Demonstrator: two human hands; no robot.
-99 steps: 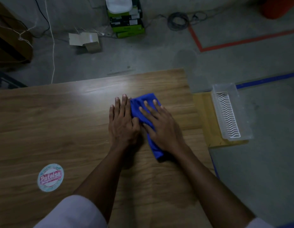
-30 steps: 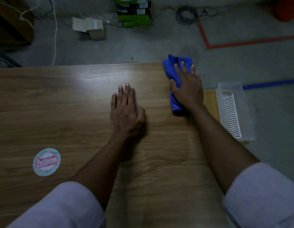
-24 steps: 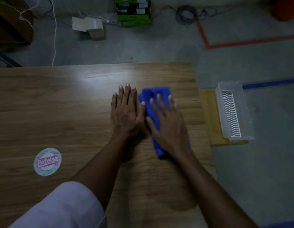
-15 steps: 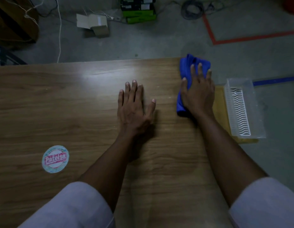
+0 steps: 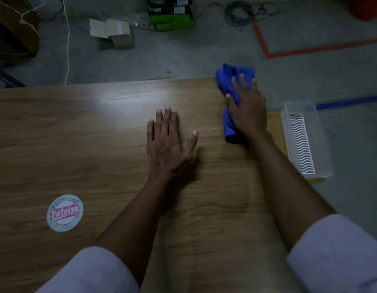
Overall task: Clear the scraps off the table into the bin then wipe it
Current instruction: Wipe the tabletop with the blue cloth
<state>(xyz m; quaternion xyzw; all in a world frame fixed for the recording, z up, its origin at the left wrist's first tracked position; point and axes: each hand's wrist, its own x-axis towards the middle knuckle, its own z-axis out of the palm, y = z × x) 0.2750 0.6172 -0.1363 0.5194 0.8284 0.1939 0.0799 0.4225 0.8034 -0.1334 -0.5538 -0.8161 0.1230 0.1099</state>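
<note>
Both hands are palm-down on the bench [image 5: 77, 134]. The left hand [image 5: 168, 144] lies flat around the middle, fingers straight and close together, thumb stuck out to the side, holding nothing. The right hand [image 5: 247, 115] is up at the far right corner, pressing down on the blue cloth [image 5: 228, 81] with its fingers stretched out and a bit spread, so it's lying on top of it, not grabbing it. The cloth is bunched into a long strip under that hand. Its far end pokes past the bench's far edge and its near end sticks out by the wrist. Can't make out any scraps on the wood, though the light is pretty dim. There's a round sticker [image 5: 64, 212] reading "Patelsa" on the near left of the bench, well away from both hands. Down on the floor just off the right edge sits a clear plastic basket [image 5: 320, 140] with a white wavy grid inside, resting on a yellowish board. Further back on the floor are an open cardboard box [image 5: 118, 32], a stack of green boxes [image 5: 170, 15] and a coil of cable [image 5: 238, 13]. Both forearms are bare below white sleeves.
</note>
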